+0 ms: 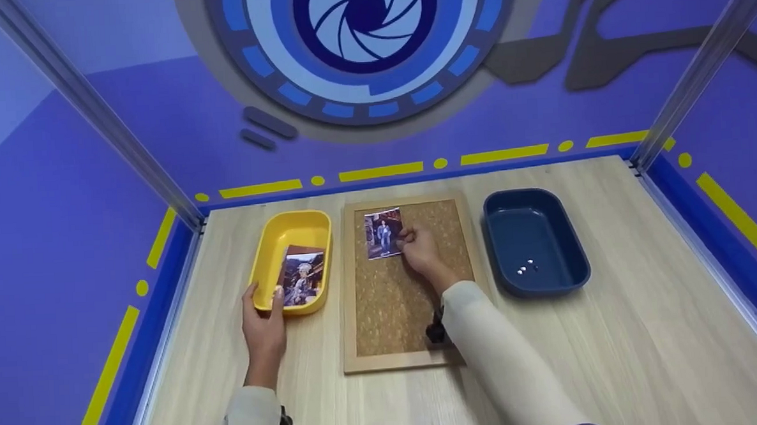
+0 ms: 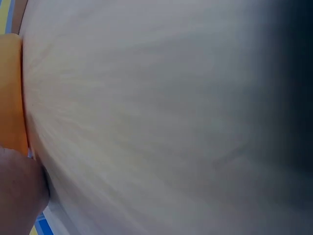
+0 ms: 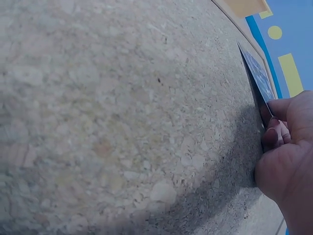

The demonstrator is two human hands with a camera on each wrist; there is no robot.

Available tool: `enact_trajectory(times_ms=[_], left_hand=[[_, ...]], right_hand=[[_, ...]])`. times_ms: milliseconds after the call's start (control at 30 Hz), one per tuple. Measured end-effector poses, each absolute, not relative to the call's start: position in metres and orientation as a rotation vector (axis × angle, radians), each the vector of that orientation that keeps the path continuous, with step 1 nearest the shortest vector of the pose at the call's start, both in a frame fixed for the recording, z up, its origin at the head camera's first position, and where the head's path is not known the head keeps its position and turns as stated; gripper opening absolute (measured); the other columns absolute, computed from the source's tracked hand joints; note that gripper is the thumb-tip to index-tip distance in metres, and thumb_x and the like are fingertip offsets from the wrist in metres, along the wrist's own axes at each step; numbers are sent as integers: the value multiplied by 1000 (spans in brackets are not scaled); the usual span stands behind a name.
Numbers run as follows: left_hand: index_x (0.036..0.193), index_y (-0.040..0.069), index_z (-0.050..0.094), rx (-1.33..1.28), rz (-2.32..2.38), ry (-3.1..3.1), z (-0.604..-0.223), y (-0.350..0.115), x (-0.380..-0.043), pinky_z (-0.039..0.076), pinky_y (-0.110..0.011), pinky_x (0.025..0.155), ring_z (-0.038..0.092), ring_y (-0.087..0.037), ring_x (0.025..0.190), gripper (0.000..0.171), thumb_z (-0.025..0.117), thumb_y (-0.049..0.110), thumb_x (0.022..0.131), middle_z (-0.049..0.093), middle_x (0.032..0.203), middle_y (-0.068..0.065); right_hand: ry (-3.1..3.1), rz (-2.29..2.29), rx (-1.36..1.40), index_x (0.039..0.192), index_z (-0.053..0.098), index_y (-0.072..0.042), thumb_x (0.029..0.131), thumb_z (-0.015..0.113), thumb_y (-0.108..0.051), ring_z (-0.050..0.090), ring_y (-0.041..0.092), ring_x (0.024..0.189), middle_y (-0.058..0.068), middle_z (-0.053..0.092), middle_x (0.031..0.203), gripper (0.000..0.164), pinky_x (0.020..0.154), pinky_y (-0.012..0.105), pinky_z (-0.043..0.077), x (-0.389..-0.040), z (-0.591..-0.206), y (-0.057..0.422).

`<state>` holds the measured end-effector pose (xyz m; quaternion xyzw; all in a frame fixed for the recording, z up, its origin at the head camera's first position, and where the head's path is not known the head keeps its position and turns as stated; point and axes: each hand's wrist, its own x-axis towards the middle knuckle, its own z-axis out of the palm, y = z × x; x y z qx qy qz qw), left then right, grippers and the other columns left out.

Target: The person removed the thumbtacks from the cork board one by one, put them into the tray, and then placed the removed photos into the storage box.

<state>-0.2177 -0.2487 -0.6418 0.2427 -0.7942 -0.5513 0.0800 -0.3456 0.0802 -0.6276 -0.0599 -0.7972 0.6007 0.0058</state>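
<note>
A printed photo (image 1: 382, 233) of a standing person lies over the upper left of a framed corkboard (image 1: 389, 314). My right hand (image 1: 422, 252) pinches its right edge between thumb and fingers. In the right wrist view, the photo (image 3: 259, 78) is tilted, its near edge lifted off the cork beside the hand (image 3: 288, 152). To the left, my left hand (image 1: 266, 335) holds the near end of a yellow tray (image 1: 265, 256), thumb over the rim. Inside it lie photos (image 1: 304, 276), the top one showing a person outdoors. The left wrist view catches only part of the hand (image 2: 19, 191) and the tray's orange-looking wall (image 2: 11, 93).
Right of the corkboard stands a dark blue tray (image 1: 507, 232) with several small shiny pieces (image 1: 526, 268), too small to identify. Everything stands on a pale wooden table (image 1: 638, 316), enclosed by blue-purple printed panels (image 1: 158, 133) with metal corner posts.
</note>
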Motion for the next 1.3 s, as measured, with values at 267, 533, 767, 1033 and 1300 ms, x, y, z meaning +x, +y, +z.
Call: enact_trajectory(times_ms=[267, 533, 767, 1033, 1300], left_hand=[[170, 35, 21, 719, -1617, -2395, -645, -246, -222, 21, -57, 137, 21, -31, 168, 80, 57, 61, 104, 21, 181, -3], [170, 39, 19, 829, -1470, -2437, -645, -240, -223, 24, -64, 133, 28, -37, 163, 80, 51, 70, 103, 25, 180, -3], [170, 35, 23, 758, -1478, -2453, -644, -242, -223, 23, -62, 134, 28, -36, 164, 77, 52, 66, 105, 27, 179, -5], [170, 36, 22, 753, -1510, -2448, -645, -244, -223, 22, -60, 135, 25, -34, 166, 81, 52, 70, 102, 25, 180, -5], [169, 39, 22, 704, -1643, -2395, -645, -247, -220, 22, -55, 137, 21, -29, 168, 77, 53, 66, 104, 21, 181, -1]], right_hand=[[-2515, 1871, -197, 110, 66, 4, 96, 66, 7, 55, 18, 86, 5, 58, 90, 14, 73, 24, 47, -346, -628, 81], [-2505, 1869, -150, 111, 67, 7, 95, 66, 7, 56, 17, 87, 7, 61, 91, 16, 74, 24, 47, -345, -627, 81], [-2480, 1921, -174, 110, 65, 6, 96, 65, 9, 53, 15, 82, 4, 57, 87, 14, 69, 22, 44, -347, -628, 82], [-2465, 1953, -165, 110, 66, 6, 96, 63, 11, 54, 15, 81, 3, 57, 86, 15, 68, 21, 45, -347, -629, 83], [-2456, 1956, -138, 111, 66, 8, 95, 59, 12, 54, 14, 83, 6, 60, 91, 18, 70, 20, 46, -348, -631, 85]])
